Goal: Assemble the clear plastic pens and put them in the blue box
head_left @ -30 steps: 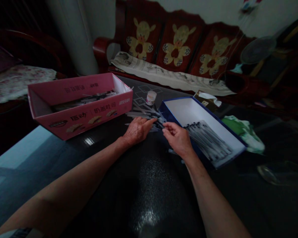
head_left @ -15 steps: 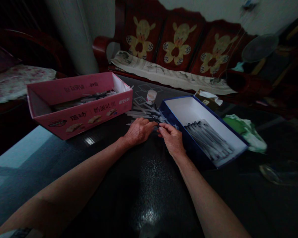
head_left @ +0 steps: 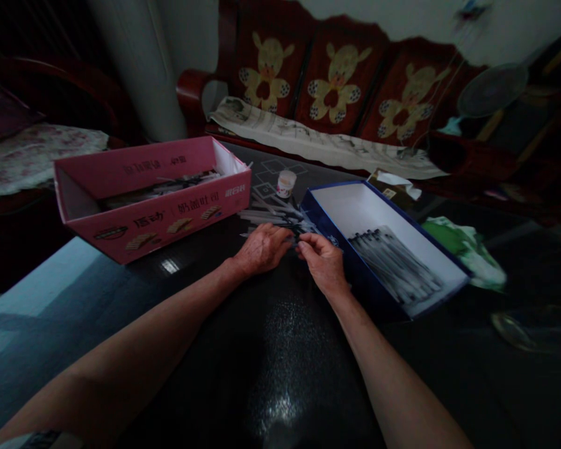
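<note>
My left hand (head_left: 262, 248) is closed at the near edge of a loose pile of thin, whitish, pen-like sticks (head_left: 262, 215) on the dark table. Its fingers curl down, and what they grip is hidden. Just to the right, my right hand (head_left: 324, 259) pinches with thumb and forefinger; a thin dark piece shows by the fingertips, too small to make out fully. The two hands' fingertips almost meet. Beside my right hand stands a blue box (head_left: 378, 298) with a white inside, holding a row of translucent, dark-tipped pen-like sticks (head_left: 395, 265).
To the left stands a pink open carton (head_left: 168, 227) with more thin sticks inside. A small white tub (head_left: 285, 183) sits behind the pile. Right of the blue box lies a green and white plastic bag (head_left: 467, 252). A wooden sofa (head_left: 196, 93) with bear-patterned cushions is beyond the table.
My fingertips have shifted slightly, and the thin dark piece between the hands shows differently. Both hands stay in nearly the same place. The boxes and the pile look unchanged.
</note>
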Tool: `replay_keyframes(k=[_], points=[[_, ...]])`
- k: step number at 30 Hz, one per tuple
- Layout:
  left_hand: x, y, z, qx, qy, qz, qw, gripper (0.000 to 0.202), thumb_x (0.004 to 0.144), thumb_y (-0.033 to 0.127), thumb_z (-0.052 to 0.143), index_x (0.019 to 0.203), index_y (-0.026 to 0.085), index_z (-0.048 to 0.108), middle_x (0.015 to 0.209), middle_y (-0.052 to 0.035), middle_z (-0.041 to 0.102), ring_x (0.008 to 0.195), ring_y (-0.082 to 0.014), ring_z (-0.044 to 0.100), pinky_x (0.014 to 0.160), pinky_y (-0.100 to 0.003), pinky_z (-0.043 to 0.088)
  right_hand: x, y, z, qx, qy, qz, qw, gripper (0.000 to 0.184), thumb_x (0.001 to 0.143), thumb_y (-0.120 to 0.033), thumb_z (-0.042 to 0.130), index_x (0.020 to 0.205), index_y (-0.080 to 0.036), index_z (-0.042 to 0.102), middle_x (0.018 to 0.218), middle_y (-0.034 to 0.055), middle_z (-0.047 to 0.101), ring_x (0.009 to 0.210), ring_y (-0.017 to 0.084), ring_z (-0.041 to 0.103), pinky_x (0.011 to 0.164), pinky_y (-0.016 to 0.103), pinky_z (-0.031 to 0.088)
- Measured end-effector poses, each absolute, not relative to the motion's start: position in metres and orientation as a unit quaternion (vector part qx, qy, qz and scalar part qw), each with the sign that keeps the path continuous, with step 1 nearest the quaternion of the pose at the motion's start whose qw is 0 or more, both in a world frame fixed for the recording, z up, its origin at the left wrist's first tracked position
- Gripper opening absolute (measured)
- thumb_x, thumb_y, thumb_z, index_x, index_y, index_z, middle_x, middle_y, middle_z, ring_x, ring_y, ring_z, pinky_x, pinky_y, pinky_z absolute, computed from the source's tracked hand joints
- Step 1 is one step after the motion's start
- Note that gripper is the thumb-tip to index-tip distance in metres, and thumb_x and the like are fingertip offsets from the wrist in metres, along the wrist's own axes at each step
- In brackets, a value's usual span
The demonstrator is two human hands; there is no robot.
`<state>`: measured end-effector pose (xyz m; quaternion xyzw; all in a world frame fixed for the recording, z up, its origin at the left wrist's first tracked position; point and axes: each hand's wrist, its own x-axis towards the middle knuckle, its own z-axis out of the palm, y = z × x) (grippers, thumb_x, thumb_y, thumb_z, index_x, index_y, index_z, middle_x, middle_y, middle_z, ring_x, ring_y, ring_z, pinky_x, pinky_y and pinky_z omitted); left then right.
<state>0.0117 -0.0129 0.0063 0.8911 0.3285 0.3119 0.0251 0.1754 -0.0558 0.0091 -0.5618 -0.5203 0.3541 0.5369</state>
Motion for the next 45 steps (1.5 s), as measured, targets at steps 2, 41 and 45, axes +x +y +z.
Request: replay_keyframes(k=[2, 41, 45], points=[[0.012, -0.012, 0.005, 0.894, 0.32, 0.313, 0.03, 0.024, 0.093, 0.026, 0.044, 0.103, 0.012, 0.06, 0.089, -0.0089, 0.067, 0.082, -0.0201, 0.058, 0.079, -0.036, 0.047, 0.176, -0.056, 0.009, -0.563, -0.528, 0.346, 0.534, 0.024, 0.072, -0.035, 0.063, 0.089, -0.018, 0.067, 0.078, 0.0034, 0.07, 0.07, 0.019, 0.067, 0.065, 0.03, 0.054], [0.012, -0.014, 0.011, 0.905, 0.311, 0.288, 0.013, 0.025, 0.094, 0.027, 0.042, 0.099, 0.014, 0.063, 0.084, -0.0081, 0.065, 0.082, -0.0209, 0.056, 0.078, -0.037, 0.043, 0.186, -0.061, 0.017, -0.559, -0.718, 0.109, 0.401, 0.012, 0.084, -0.029, 0.053, 0.084, -0.021, 0.061, 0.081, 0.0047, 0.067, 0.074, 0.018, 0.061, 0.07, 0.029, 0.046], [0.012, -0.014, 0.011, 0.915, 0.299, 0.272, 0.008, 0.025, 0.094, 0.027, 0.041, 0.099, 0.014, 0.063, 0.085, -0.0072, 0.065, 0.082, -0.0208, 0.056, 0.079, -0.037, 0.042, 0.186, -0.061, 0.02, -0.57, -0.73, 0.1, 0.364, 0.033, 0.092, -0.034, 0.04, 0.066, -0.021, 0.056, 0.067, 0.0045, 0.063, 0.067, 0.018, 0.058, 0.067, 0.029, 0.043]])
